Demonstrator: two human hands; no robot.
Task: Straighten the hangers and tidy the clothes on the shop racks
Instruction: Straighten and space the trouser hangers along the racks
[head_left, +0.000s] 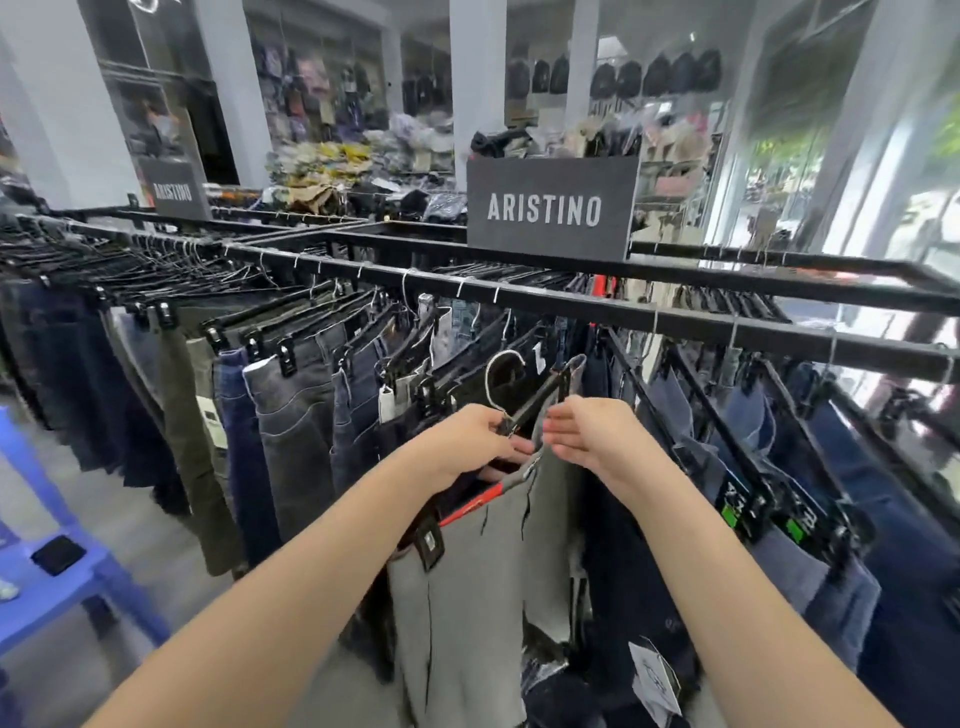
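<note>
My left hand (467, 441) pinches the hanger (535, 397) clip; my right hand (587, 436) is released beside the grey trousers (467, 597). Cloth looks soft: grip the stiff hanger.

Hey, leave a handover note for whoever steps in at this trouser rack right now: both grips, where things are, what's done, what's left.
Left grip holds the black clip hanger, hook off the rail.
Right grip open, beside the waistband of the grey trousers.
Done: one clip is on the waistband.
Left: secure the trousers, hook the hanger on the rail, straighten the neighbouring pairs.
</note>
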